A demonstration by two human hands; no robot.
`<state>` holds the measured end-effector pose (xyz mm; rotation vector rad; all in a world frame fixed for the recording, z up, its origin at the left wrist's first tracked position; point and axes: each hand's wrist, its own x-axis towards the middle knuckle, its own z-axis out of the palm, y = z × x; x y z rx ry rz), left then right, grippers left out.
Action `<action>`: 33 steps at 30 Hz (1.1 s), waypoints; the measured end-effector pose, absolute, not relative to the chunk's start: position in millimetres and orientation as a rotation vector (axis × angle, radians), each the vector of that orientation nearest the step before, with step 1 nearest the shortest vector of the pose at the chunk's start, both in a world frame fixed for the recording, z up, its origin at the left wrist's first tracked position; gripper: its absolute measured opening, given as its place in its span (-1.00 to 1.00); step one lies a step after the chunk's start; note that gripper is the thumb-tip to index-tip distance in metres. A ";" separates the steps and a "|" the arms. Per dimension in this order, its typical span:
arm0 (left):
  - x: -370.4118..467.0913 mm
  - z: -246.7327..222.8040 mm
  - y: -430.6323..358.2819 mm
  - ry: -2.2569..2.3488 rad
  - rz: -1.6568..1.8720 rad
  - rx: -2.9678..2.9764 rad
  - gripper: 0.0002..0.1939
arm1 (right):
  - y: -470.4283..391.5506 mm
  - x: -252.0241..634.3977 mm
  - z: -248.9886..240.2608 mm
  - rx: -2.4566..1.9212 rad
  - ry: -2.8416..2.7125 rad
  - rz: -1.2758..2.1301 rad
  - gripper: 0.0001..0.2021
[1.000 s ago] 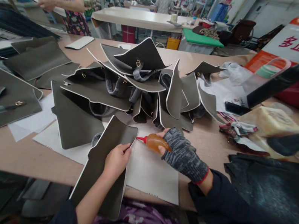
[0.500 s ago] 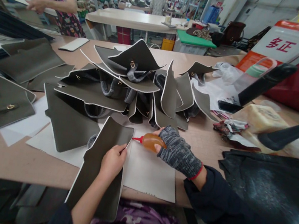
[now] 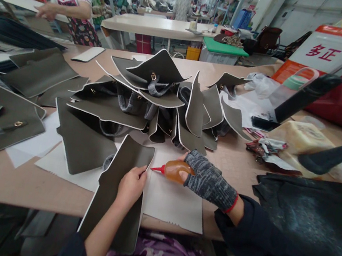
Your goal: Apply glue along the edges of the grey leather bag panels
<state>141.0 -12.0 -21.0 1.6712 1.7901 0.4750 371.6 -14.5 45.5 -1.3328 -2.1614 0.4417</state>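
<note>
My left hand (image 3: 131, 186) grips the right edge of a dark olive leather panel (image 3: 117, 211) with pale edges, thumb on its face. The panel stands tilted over the table's front edge. In my right hand (image 3: 204, 175), which wears a grey knitted fingerless glove, is a squeeze bottle (image 3: 177, 171) of amber liquid with a red nozzle. The nozzle tip points left at the panel's right edge, close to it near my left thumb; whether it touches I cannot tell. Beneath lies a white sheet (image 3: 174, 207) of paper or card.
Several olive leather bag pieces (image 3: 108, 111) with wrapped handles are heaped behind the panel, more at left (image 3: 40, 73). At right are a black cloth (image 3: 303, 215), a yellowish block (image 3: 303, 137) and a sign (image 3: 327, 53). Across the table a person (image 3: 70, 2) holds a white board.
The bottle's nozzle has slid slightly down along the panel's right edge. My left hand keeps its grip. The whole view has shifted a little.
</note>
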 end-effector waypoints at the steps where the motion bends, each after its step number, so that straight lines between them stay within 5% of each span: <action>1: 140.9 -21.0 -12.2 1.789 0.478 1.672 -0.63 | -16.5 371.5 45.2 -1.331 -2.139 0.467 -0.69; 25: 137.7 -28.0 -12.5 1.716 0.504 1.727 -0.64 | -68.9 372.5 44.3 -1.286 -2.015 0.967 -0.68; 33: 136.7 -28.8 -13.6 1.715 0.506 1.735 -0.64 | -56.0 371.1 39.9 -1.388 -1.985 0.787 -0.63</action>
